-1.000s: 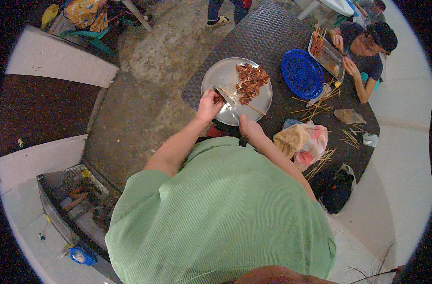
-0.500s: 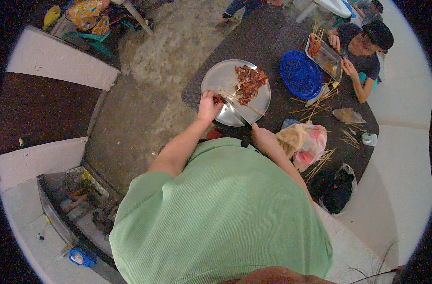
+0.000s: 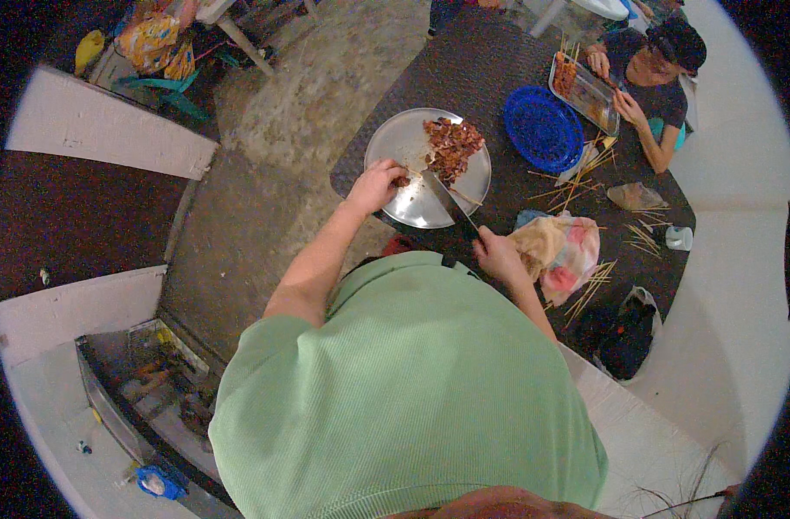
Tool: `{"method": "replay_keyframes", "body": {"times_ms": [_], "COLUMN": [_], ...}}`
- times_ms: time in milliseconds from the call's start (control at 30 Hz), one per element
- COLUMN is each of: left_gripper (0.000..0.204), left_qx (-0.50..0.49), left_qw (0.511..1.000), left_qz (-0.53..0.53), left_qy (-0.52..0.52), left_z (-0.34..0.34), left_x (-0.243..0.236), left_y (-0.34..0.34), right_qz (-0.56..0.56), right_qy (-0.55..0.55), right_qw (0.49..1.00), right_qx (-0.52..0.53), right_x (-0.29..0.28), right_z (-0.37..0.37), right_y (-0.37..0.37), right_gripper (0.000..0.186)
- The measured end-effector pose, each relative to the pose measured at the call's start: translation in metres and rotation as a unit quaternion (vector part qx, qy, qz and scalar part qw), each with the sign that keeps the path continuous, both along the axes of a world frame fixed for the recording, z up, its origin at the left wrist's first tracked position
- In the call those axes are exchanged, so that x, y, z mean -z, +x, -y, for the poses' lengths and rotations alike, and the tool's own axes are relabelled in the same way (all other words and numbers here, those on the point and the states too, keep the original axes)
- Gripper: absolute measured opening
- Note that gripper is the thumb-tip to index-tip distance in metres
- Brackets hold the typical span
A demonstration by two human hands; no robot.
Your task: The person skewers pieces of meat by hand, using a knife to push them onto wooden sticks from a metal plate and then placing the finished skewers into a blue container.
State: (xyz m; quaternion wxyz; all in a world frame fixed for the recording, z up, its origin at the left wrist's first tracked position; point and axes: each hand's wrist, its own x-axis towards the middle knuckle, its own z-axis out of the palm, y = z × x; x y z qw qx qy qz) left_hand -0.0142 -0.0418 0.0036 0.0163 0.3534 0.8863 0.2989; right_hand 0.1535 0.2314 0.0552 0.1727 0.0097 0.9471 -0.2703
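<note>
A round metal tray (image 3: pixel 386 143) lies on the dark table, with a heap of chopped brown meat (image 3: pixel 454 149) on its far right part. Over the tray's left side, my left hand (image 3: pixel 376 188) has its fingers closed on a small dark piece of meat (image 3: pixel 402 182). My right hand (image 3: pixel 499 258) grips the dark handle of a knife (image 3: pixel 450 202) beyond the tray's near right edge. Its blade slants across the tray, with the tip by the heap's near edge, apart from my left fingers. A thin wooden stick (image 3: pixel 469 199) lies beside the blade.
Right of the tray stand a blue plastic basket (image 3: pixel 544 130) and a rectangular dish (image 3: pixel 596 111) with skewered meat, where a co-worker (image 3: pixel 642 82) uses both hands. Loose skewers (image 3: pixel 590 290), a tan cloth (image 3: pixel 538 240), a white cup (image 3: pixel 679 238) and a black bag (image 3: pixel 627 337) lie nearer.
My right hand has moved right with the knife, and the blade has come away from my left fingers toward the heap. My left hand has shifted slightly left.
</note>
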Motion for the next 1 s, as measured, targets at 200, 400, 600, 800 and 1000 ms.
{"method": "replay_keyframes", "body": {"times_ms": [200,400,600,800,1000], "left_gripper": [0.030,0.035,0.031,0.021,0.027], "left_qx": [-0.157,-0.172,-0.196,-0.214,-0.219], "left_qw": [0.975,0.980,0.974,0.970,0.971], "left_qz": [0.155,0.087,0.105,0.107,0.094], "left_qy": [-0.015,0.048,0.040,0.047,0.037], "left_z": [-0.006,-0.010,-0.015,-0.017,-0.017], "left_x": [0.004,0.010,0.009,0.006,0.011], "left_y": [0.014,0.028,0.029,0.031,0.031], "right_qz": [-0.012,0.009,0.007,-0.004,-0.005], "right_qy": [-0.014,0.039,0.059,0.075,0.094], "right_qw": [1.000,0.999,0.998,0.997,0.994], "right_qx": [-0.009,-0.017,-0.014,-0.032,-0.059], "right_x": [0.000,-0.008,-0.005,-0.005,-0.010], "right_z": [0.028,0.046,0.046,0.046,0.047], "right_y": [-0.006,-0.014,-0.013,-0.014,-0.018], "right_gripper": [0.019,0.019,0.019,0.020,0.019]}}
